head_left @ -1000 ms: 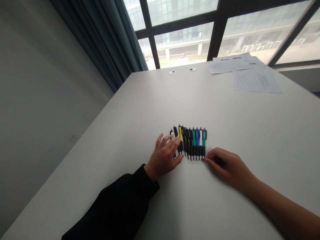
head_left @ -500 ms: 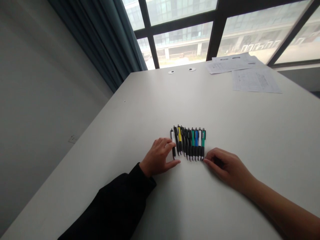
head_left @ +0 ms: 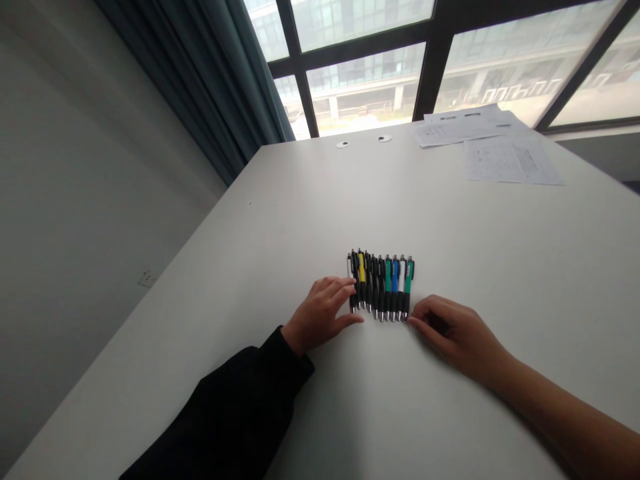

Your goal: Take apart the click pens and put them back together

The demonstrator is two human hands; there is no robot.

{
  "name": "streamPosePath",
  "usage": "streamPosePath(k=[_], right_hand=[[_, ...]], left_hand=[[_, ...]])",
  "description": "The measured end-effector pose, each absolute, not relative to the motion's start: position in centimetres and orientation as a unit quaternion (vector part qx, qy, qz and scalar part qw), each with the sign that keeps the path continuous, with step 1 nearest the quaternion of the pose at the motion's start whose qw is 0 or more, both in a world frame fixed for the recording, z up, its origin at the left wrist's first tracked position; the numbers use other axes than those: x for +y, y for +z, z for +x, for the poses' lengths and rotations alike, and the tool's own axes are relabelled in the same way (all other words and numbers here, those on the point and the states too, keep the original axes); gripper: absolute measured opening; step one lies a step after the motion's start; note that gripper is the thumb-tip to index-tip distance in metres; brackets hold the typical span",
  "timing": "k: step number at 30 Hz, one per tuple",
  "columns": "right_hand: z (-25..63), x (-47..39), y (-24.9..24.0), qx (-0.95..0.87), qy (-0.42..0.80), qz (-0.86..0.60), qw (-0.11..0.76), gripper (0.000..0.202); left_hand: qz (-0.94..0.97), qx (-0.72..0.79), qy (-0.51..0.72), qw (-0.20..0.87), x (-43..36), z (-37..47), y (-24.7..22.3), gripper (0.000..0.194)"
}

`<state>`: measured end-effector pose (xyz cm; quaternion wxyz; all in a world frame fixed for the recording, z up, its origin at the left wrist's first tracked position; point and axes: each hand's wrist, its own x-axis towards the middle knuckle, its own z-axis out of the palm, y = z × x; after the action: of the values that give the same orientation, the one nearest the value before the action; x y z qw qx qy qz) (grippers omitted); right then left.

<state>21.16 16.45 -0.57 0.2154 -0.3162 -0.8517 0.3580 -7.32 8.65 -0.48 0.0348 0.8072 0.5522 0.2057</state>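
Observation:
Several pens lie side by side in a row on the white table [head_left: 300, 227]. At the row's left end is a white and black pen [head_left: 351, 267], with a yellow pen [head_left: 362, 269] a little to its right. Farther right come black pens [head_left: 381, 290], a blue pen [head_left: 395, 277] and a green pen [head_left: 411, 275] at the right end. My left hand [head_left: 325, 313] touches the leftmost pen with its fingertips, thumb apart below. The fingertips of my right hand [head_left: 447, 330] are pinched together at the lower tip of the rightmost green pen.
Printed papers [head_left: 510, 160] lie at the table's far right. Two small white ovals [head_left: 343, 145] with dark marks are near the far edge. Beyond stand a window and a blue curtain [head_left: 200, 73]; a wall is at the left.
My left hand has shifted slightly right, and the leftmost white and black pen has moved right against its neighbours. My right hand has stayed nearly still.

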Motion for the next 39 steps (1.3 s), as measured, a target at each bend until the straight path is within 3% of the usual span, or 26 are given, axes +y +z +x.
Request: streamPosePath(k=[8, 16, 21, 24, 30, 39], right_hand=[[21.2, 16.5, -0.6, -0.853, 0.359, -0.316, 0.208, 0.021], [21.1, 16.3, -0.5, -0.860, 0.345, -0.311, 0.212, 0.017], [22.5, 15.2, -0.6, -0.893, 0.304, -0.241, 0.227, 0.008], [25.6, 13.9, -0.8, -0.936, 0.205, -0.198, 0.206, 0.022], [31.9, 11.0, -0.7, -0.982, -0.013, -0.161, 0.095, 0.076], [31.3, 10.7, -0.1, -0.979, -0.014, -0.179, 0.098, 0.087]], left_hand=[[0.835, 0.510, 0.204, 0.007, 9.1, -7.6, -0.3, 0.043], [0.817, 0.529, 0.230, -0.019, 9.0, -7.5, -0.3, 0.053], [0.877, 0.420, 0.232, -0.015, 6.0, -4.4, 0.3, 0.055], [0.923, 0.343, 0.173, 0.033, 3.2, -2.3, 0.5, 0.067], [0.925, 0.358, 0.080, 0.093, 1.0, -1.5, 1.3, 0.082], [0.911, 0.387, 0.054, 0.135, 1.6, -1.0, 1.0, 0.081]])
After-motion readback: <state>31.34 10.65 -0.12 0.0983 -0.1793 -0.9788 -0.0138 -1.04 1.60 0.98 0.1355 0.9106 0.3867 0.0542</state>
